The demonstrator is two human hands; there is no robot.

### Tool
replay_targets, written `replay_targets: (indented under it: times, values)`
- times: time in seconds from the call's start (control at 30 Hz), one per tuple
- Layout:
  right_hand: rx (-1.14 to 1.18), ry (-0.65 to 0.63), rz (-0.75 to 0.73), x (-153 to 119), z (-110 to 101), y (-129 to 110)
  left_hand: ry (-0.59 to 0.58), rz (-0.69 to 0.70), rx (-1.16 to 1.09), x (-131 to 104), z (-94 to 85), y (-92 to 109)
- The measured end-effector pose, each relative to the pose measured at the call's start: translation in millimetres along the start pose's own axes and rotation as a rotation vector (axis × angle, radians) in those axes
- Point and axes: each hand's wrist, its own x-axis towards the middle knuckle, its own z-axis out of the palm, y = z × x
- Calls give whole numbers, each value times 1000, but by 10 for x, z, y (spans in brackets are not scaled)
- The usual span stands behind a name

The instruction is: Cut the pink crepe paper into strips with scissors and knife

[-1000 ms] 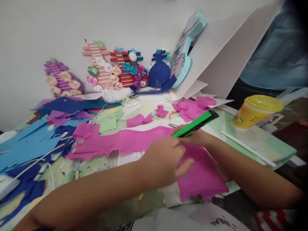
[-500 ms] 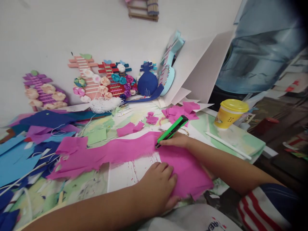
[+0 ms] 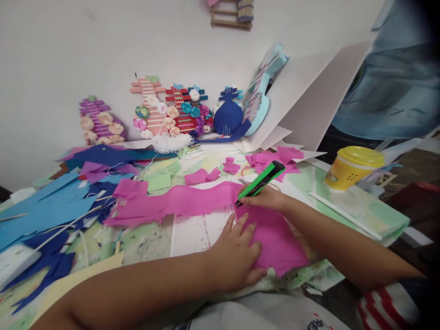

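Observation:
A green and black utility knife (image 3: 261,182) is gripped in my right hand (image 3: 266,198), its tip down at the pink paper (image 3: 275,238). The blade itself is too small to make out. My left hand (image 3: 237,256) lies with fingers spread over the pink paper's near left part and the white sheet (image 3: 192,233) beneath. From there the pink paper runs leftward in a long strip with ragged edges. Smaller pink scraps (image 3: 271,159) lie behind my right hand, close to a partly hidden pair of scissors.
A yellow lidded cup (image 3: 354,169) and a white stick (image 3: 343,214) are at the right. Blue paper (image 3: 44,201) and cords cover the left side. Decorated instrument-shaped crafts (image 3: 178,110) lean against the wall, near a large water bottle (image 3: 395,91).
The view has swung left, shifting the scene rightward. My left hand's fingers have spread and reach farther forward. The knife remains in my right hand at nearly the same spot on the paper.

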Motion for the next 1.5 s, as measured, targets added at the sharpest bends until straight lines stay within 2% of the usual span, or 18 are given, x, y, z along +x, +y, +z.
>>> replay_targets:
  times: [0.17, 0.3, 0.57, 0.97, 1.1, 1.27, 1.5]
  values:
    - [154, 18, 106, -25, 84, 265, -47, -38, -71, -12, 48, -5]
    - [233, 69, 156, -24, 98, 359, -55, -25, -126, -13, 73, -38]
    - [227, -37, 24, -32, 63, 269, -14, -86, -217, 2, 110, -70]
    - [131, -93, -32, -8, 43, 187, -145, -218, -279, 2, -6, -68]
    - [64, -89, -13, -14, 52, 186, -157, -217, -252, 1, 26, -70]
    - [6, -22, 25, -26, 92, 188, -157, -219, -198, 0, 95, -78]
    - [-47, -15, -24, -41, 116, 122, -164, -215, -135, 24, 137, -81]
